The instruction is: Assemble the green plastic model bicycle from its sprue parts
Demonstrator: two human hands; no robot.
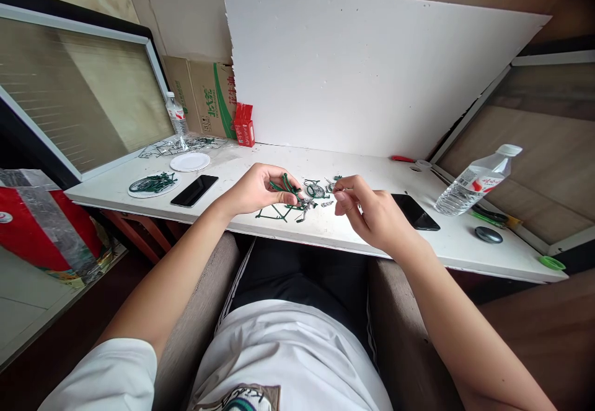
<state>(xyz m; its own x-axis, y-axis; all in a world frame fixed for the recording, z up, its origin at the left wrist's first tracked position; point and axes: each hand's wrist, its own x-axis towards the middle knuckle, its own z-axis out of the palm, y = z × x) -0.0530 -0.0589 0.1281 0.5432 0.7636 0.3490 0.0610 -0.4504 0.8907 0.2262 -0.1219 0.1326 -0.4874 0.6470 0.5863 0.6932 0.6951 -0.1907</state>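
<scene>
Over a white flat tabletop (297, 155), the left hand (260, 189) pinches a thin green rod framework (285, 181), while the right hand (369, 209) presses its fingertips together, on what I cannot tell.

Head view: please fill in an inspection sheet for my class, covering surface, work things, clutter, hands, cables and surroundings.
Surface: white tabletop, small parts scattered on it.
Job's things: green piece in the left hand; wheel-shaped part on the tabletop between the hands; more green parts on a plate.
Clutter: left phone; right phone; near bottle; dark oval object.
Left grip: holds the green piece.
Right grip: right hand, thumb and forefinger close together; anything between them unclear.
Cables: nothing seen.
Surroundings: white board standing behind; cardboard box and red box near its left end.
</scene>
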